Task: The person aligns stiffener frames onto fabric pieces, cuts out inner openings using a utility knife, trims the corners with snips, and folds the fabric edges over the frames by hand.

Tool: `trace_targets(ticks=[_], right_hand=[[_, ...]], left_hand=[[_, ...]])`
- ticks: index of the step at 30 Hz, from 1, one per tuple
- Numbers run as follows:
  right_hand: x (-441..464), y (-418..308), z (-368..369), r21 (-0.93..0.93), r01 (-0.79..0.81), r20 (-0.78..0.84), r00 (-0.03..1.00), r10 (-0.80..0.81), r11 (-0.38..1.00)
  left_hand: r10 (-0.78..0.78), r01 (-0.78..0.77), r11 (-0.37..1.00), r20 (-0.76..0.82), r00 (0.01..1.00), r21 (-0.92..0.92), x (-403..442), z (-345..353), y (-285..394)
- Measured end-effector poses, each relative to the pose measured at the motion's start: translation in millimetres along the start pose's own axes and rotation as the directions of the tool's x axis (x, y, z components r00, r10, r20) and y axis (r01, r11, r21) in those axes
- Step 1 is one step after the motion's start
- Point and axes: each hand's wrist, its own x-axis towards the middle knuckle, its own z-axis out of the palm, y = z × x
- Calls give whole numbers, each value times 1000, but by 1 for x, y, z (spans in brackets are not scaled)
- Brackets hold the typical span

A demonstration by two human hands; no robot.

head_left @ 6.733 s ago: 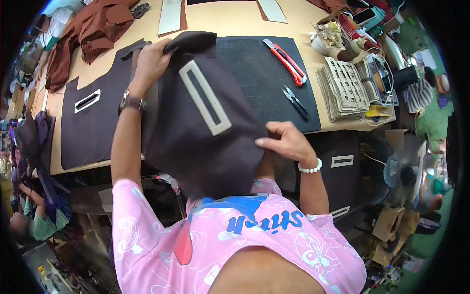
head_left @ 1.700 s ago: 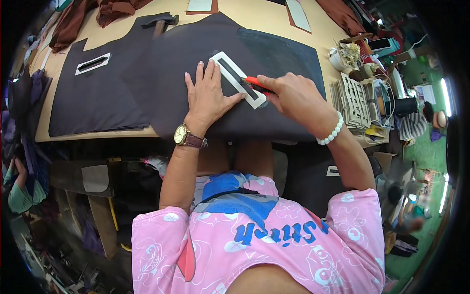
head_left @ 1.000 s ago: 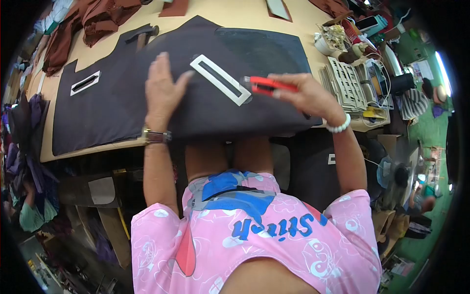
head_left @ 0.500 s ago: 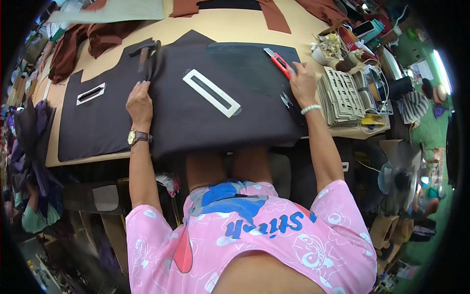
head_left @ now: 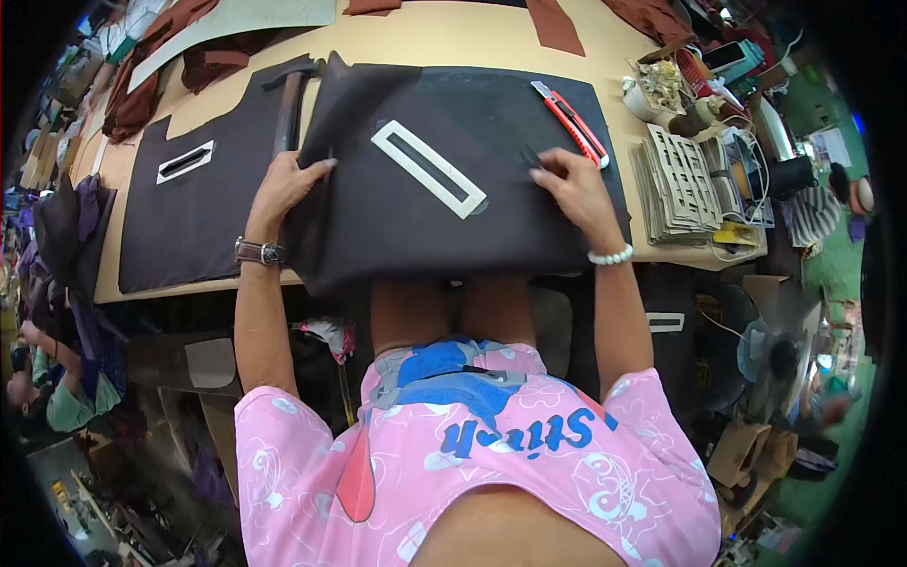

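A dark fabric piece (head_left: 378, 227) lies over the black cutting mat (head_left: 491, 90), its left edge raised and blurred. My left hand (head_left: 282, 194) pinches that edge, beside the hammer (head_left: 288, 113). On the fabric is a pale rectangular frame (head_left: 430, 170) with a long slot. My right hand (head_left: 578, 197) is closed on small dark snips (head_left: 531, 154), with their tips pointing up and left over the fabric's right part. Just above this hand a red utility knife (head_left: 574, 125) rests on the mat. Another dark piece (head_left: 198, 227) with a small white frame (head_left: 185, 163) lies at the left.
Stacked slotted card templates (head_left: 675, 184) and a white tub (head_left: 652, 94) stand at the right of the table (head_left: 425, 42). Reddish-brown cloth (head_left: 142, 104) and a pale sheet (head_left: 236, 24) lie at the back left. Another person (head_left: 71, 392) is at the far left.
The red knife, earlier in my right hand over the slot, now lies on the mat. That hand has taken hold of the snips. My left hand has moved from the frame to the fabric's left edge.
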Motion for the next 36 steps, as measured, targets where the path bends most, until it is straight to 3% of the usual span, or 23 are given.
trace_targets(ticks=[3, 5, 6, 7, 9, 11, 12, 15, 20, 22, 23, 25, 28, 31, 34, 36], right_hand=[[23, -27, 39, 342, 63, 20, 997, -74, 938], [34, -30, 68, 634, -93, 184, 982, -33, 768], [29, -35, 76, 676, -86, 134, 991, -8, 732], [21, -40, 83, 717, -82, 92, 995, 22, 693], [1, -41, 84, 731, -85, 46, 996, 75, 677], [-20, -34, 76, 762, -47, -14, 996, 90, 646], [-32, -31, 72, 777, -59, -31, 991, 132, 627], [-63, -28, 62, 804, -117, -23, 974, 226, 583], [-68, -34, 50, 723, -181, 34, 973, 228, 667], [-60, -40, 58, 687, -180, 39, 977, 211, 704], [-57, -46, 58, 718, -225, 105, 970, 217, 659], [-53, -39, 66, 631, -144, 67, 989, 131, 762], [-54, -41, 61, 584, -143, 77, 990, 121, 799], [-56, -47, 60, 556, -144, 87, 990, 114, 818], [-56, -43, 59, 544, -130, 99, 991, 90, 829], [-54, -37, 59, 627, -179, 148, 983, 110, 758]], left_hand=[[72, -83, 889, -42, 997, -449, 0, 7, -9], [-17, -83, 720, -137, 990, -689, 0, 19, 0], [-74, -97, 609, -178, 981, -787, 1, 25, 4], [-202, -7, 561, -145, 969, -828, 4, 28, 11], [-211, 153, 492, 53, 976, -857, -5, 27, 29], [-161, 204, 694, 127, 979, -690, -18, 24, 51], [-140, 212, 778, 166, 976, -591, -21, 25, 57], [35, 73, 836, 187, 982, -543, -23, 41, 49], [-2, 115, 470, 129, 992, -875, -37, 64, 70], [-126, 125, 464, 74, 989, -877, -28, 83, 62], [-188, 128, 460, 44, 981, -879, -23, 92, 58], [-122, 46, 408, -5, 992, -912, -27, 95, 72], [-24, -15, 357, -26, 999, -934, -32, 96, 82], [-88, -26, 429, -70, 994, -903, -36, 99, 99], [-105, 63, 480, 14, 994, -875, -28, 104, 97], [-90, 80, 450, 44, 995, -889, -28, 103, 99]])
